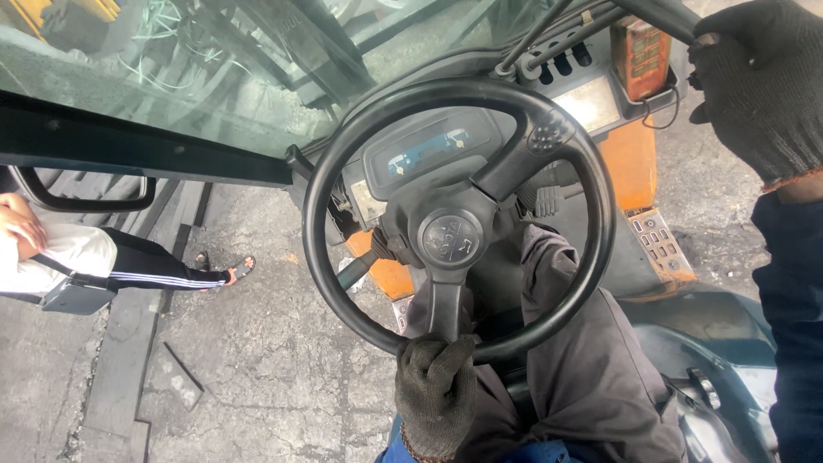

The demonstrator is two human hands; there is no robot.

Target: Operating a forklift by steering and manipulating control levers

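We sit in the cab of a vehicle. Our left hand (435,390), in a dark knit glove, grips the bottom of the black steering wheel (459,216), fingers (446,364) curled shut over the rim. Our right hand (761,86), gloved likewise, is raised at the upper right, fingers closed around a dark bar (660,15) beside the control levers (561,62). An orange box (639,56) sits in the dashboard tray. A person (103,261) stands on the concrete floor (257,360) outside, left.
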